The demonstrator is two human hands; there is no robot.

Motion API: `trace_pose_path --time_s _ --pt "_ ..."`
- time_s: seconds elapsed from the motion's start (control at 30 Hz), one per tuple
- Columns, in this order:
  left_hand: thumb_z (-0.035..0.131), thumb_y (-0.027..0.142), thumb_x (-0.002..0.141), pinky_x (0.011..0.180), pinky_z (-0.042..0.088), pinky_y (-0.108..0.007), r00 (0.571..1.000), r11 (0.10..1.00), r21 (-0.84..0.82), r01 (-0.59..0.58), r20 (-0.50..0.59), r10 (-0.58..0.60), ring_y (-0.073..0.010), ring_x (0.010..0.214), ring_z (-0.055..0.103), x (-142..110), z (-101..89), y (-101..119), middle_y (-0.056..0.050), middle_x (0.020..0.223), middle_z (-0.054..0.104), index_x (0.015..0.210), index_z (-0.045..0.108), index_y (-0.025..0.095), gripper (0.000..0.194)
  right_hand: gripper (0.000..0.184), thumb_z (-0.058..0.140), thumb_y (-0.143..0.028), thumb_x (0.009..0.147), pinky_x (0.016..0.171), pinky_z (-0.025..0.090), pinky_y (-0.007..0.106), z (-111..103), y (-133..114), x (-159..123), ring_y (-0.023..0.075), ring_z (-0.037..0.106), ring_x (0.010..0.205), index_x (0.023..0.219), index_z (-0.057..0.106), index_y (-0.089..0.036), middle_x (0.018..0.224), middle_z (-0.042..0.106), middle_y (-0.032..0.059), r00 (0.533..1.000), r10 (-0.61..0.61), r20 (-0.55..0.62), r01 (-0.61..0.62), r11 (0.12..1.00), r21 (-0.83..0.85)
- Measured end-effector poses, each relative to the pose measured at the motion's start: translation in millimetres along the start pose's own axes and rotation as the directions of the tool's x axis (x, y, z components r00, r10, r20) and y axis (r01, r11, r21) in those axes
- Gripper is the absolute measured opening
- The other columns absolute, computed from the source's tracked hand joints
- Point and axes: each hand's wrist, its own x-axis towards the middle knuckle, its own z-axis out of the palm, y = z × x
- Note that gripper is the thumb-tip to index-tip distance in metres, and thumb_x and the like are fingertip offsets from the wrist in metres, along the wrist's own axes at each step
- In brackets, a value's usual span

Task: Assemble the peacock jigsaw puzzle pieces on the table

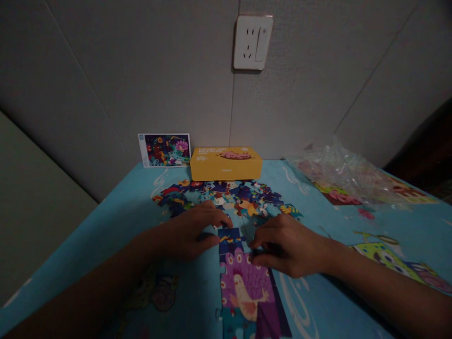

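Assembled puzzle (243, 282) between left hand (192, 230), half-open, and right hand (287, 245), curled; any hold unclear.

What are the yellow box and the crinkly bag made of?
Yellow box: probably cardboard, smooth and printed, with crisp folded edges. Crinkly bag: most likely thin, shiny plastic, because it's see-through and its wrinkles catch the light.

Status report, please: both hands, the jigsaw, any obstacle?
Left hand open, at jigsaw's far end. Right hand at its right edge, grip unclear. Joined section flat. Loose puzzle pieces spread just beyond.
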Motion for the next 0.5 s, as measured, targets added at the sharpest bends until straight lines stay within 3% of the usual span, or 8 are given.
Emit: trace_pose_path --time_s 0.2,0.37,0.5 --pt "0.049 0.013 0.095 0.097 0.041 -0.041 1.000 0.996 0.093 -0.010 -0.019 0.012 -0.0223 0.106 0.057 1 0.0 -8 -0.007 0.118 0.068 0.119 0.058 0.019 0.026 0.018 0.062 -0.035 0.090 0.053 0.032 0.028 1 2 0 0.0126 0.054 0.056 0.085 0.067 -0.018 0.064 0.061 -0.0002 1.000 -0.002 0.012 0.002 1.000 0.022" --pt "0.057 0.020 0.096 0.098 0.039 -0.042 0.997 0.978 0.210 -0.004 -0.080 0.021 -0.0248 0.111 0.055 1 0.7 -13 -0.009 0.124 0.068 0.113 0.064 0.019 0.019 0.020 0.061 -0.036 0.091 0.054 0.032 0.029 2 3 -2 0.0135 0.055 0.057 0.086 0.068 -0.018 0.064 0.061 0.0005 1.000 -0.013 0.005 0.013 1.000 -0.007" --pt "0.077 0.040 0.083 0.102 0.038 -0.044 0.988 0.987 0.124 -0.101 -0.104 0.115 -0.0261 0.111 0.056 2 3.0 -9 -0.010 0.122 0.068 0.116 0.064 0.019 0.041 0.020 0.062 -0.036 0.090 0.052 0.031 0.028 1 1 -3 0.0133 0.056 0.055 0.087 0.068 -0.018 0.064 0.062 0.0003 1.000 -0.008 0.005 0.008 1.000 -0.002"
